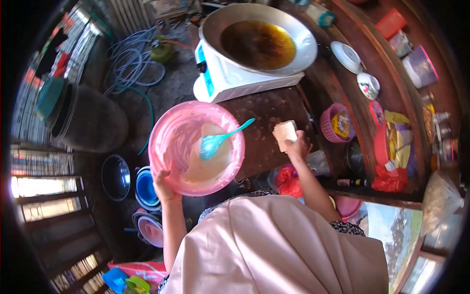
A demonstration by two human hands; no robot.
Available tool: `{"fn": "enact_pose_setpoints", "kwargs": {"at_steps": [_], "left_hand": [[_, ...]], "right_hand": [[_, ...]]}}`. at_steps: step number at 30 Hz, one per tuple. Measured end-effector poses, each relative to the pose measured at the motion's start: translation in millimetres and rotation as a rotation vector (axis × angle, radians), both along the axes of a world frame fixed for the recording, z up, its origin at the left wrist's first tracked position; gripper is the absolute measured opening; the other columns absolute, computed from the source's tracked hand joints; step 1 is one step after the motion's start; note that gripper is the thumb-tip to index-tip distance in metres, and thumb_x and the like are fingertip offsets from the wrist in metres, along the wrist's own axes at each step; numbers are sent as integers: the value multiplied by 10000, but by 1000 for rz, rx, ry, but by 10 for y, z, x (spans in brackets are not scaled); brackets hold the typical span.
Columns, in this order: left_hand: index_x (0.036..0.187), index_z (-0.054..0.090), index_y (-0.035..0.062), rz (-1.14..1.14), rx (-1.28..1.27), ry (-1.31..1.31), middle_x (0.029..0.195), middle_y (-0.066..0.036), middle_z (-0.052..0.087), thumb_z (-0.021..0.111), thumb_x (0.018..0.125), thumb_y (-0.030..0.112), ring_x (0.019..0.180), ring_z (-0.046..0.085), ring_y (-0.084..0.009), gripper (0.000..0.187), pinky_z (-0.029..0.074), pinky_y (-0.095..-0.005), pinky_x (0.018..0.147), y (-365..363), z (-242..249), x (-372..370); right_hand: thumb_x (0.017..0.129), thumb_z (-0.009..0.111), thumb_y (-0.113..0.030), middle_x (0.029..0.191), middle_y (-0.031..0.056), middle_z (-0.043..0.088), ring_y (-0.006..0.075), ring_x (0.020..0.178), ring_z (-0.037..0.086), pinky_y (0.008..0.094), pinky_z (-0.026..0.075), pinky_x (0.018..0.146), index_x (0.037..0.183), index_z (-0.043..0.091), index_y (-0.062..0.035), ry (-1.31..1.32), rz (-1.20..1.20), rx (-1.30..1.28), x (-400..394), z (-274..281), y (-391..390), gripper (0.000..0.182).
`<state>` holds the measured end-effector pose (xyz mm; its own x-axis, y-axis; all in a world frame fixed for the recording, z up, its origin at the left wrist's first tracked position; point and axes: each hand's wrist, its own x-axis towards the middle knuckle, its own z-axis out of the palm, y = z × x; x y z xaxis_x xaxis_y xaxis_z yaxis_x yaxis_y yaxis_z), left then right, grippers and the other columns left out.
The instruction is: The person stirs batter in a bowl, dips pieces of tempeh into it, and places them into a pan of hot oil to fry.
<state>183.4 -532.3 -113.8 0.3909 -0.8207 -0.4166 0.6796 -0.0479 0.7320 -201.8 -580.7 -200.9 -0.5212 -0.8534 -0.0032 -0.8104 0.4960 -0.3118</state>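
Left hand [164,188] grips the pink bowl [169,142] rim — batter and blue spoon [218,142] inside; right hand [297,147] clasps a pale block [284,134].

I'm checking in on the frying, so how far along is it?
Done: batter sits mixed in the pink bowl with a blue spoon; oil fills the wok. In hand: left hand grips the bowl, right hand holds a pale block. Left: nothing is in the oil yet.

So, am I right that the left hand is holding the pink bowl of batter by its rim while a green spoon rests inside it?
Not quite: the spoon is blue, not green, as the head view shows. The rest holds: the left hand grips the pink bowl of batter at its rim, with the spoon resting inside it.
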Motion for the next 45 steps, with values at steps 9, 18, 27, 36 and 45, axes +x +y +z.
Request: {"fn": "enact_pose_setpoints", "kwargs": {"at_steps": [9,18,27,36,45], "left_hand": [[1239,420,50,-147,-56,138,1146,-125,516,487,592,57,1012,530,-283,650,476,-404,836,-181,-86,62],[1231,440,68,-194,-133,159,1125,-105,524,420,604,-48,989,526,-240,639,471,-327,830,-418,133,115],[1239,434,60,-140,-127,154,1135,-123,528,428,600,-62,1022,529,-250,650,469,-342,853,-389,254,238],[1229,444,64,-131,-118,96,1135,-116,524,441,587,-42,1019,524,-251,650,456,-344,867,-449,264,287],[1218,450,63,-104,-116,38,1148,-120,518,449,570,-36,1061,508,-272,655,444,-375,909,-424,265,259]], "right_hand": [[822,590,-49,896,94,597,149,854,571,279,441,749,982,469,-8,-625,400,-391,-97,882,-274,204],[771,643,-33,906,79,602,113,875,568,277,455,797,973,520,-1,-645,1191,67,1516,1919,-554,238],[701,648,-134,784,110,590,234,799,545,355,363,728,1045,528,-50,322,1359,-88,1702,1558,-271,374],[759,556,-94,756,96,618,246,752,606,372,451,687,942,599,-58,282,1279,-119,1609,2307,-505,192],[802,522,-123,709,105,595,260,690,599,397,470,609,969,634,-84,177,1276,-173,1613,1873,-511,205]]}}
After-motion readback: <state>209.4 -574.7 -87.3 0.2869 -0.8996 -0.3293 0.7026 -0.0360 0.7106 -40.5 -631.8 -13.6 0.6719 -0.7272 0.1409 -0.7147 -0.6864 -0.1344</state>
